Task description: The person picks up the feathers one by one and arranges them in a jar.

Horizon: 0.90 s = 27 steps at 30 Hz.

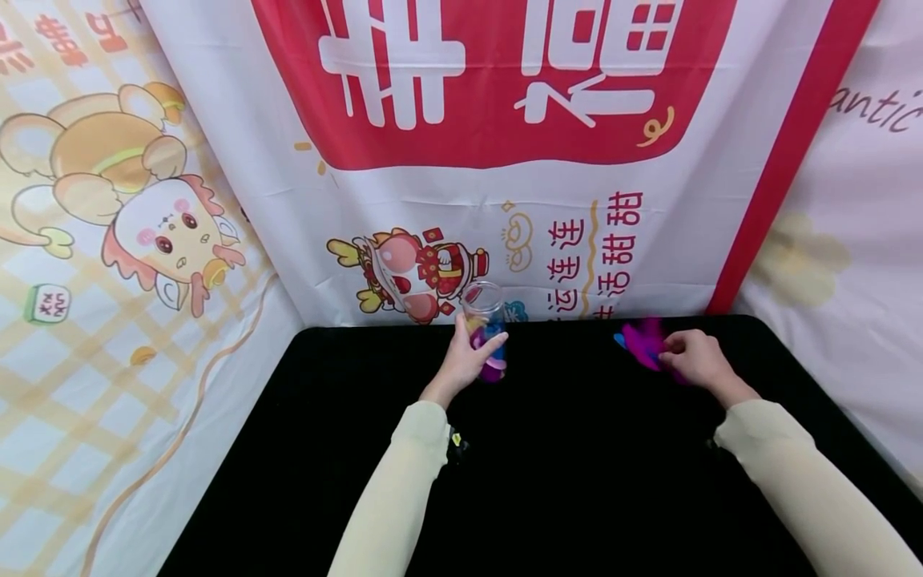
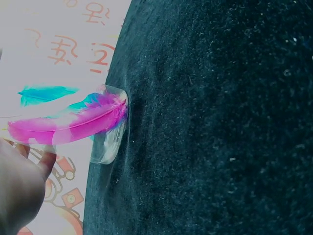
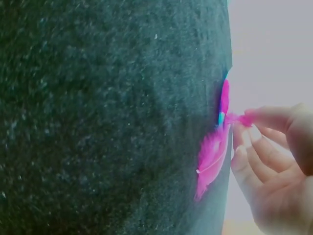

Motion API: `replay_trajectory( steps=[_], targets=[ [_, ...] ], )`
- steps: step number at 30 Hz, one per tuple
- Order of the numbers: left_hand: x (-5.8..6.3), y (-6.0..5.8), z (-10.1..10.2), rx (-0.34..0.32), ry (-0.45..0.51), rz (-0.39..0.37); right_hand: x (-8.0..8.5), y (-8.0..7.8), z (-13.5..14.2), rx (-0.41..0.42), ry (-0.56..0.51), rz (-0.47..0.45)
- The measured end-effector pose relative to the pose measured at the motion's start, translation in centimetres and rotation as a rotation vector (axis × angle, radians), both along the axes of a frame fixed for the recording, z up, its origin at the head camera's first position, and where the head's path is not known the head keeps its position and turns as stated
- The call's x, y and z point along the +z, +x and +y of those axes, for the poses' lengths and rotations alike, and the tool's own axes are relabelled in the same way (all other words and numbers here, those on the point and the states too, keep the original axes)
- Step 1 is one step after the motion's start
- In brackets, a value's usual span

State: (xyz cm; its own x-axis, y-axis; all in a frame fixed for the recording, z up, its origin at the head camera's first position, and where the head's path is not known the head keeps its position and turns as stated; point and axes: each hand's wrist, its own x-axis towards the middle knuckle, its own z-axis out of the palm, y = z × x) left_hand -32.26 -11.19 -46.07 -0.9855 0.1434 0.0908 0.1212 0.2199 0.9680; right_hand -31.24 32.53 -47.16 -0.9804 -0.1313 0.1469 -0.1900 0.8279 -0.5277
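- Principal relation: the loose feathers [image 1: 644, 343], magenta with some blue, lay well to the right of the clear jar [image 1: 485, 300], both near the far side of the black cloth [image 1: 577, 457]; I judged this sideways span to be what mattered most for moving.
- Left hand [image 1: 465, 354]: mine was the nearer to the jar and gripped it, fingers at its left side and thumb across its front.
- Jar: it stood upright or nearly so, rim uppermost and base at the cloth, with the feathers inside [image 2: 68, 128], pink and blue, lying roughly along its long axis.
- Right hand [image 1: 695, 357]: touching the loose feathers, it pinched a pink tuft [image 3: 239, 118] between thumb and fingertips; whether that tuft had parted from the others I could not tell.
- Long axis of the loose feathers: in the head view they slanted from upper left down toward my right hand, though blur softened their outline.
- Edges and room: the printed backdrop [image 1: 685, 264] rose close behind jar and feathers, and the table's right edge ran beyond my right hand; the cloth stretched between my hands and broadly toward me, giving, I judged, the freest room.
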Motion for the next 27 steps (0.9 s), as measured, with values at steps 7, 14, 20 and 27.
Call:
replay_trajectory(
  steps=[7,14,20,27],
  targets=[
    [-0.2,0.0,0.0,-0.005,0.009,0.001,0.6,0.7,-0.3,-0.023,-0.138,-0.079],
    [-0.2,0.0,-0.1,0.003,0.001,-0.004,1.5,1.1,-1.0,-0.026,-0.290,-0.152],
    [-0.2,0.2,-0.1,0.009,-0.008,-0.010,1.6,1.2,-1.3,-0.003,-0.315,-0.156],
    [-0.2,0.1,0.0,0.010,-0.002,-0.001,1.9,1.1,-1.9,0.006,-0.313,-0.151]
  ],
)
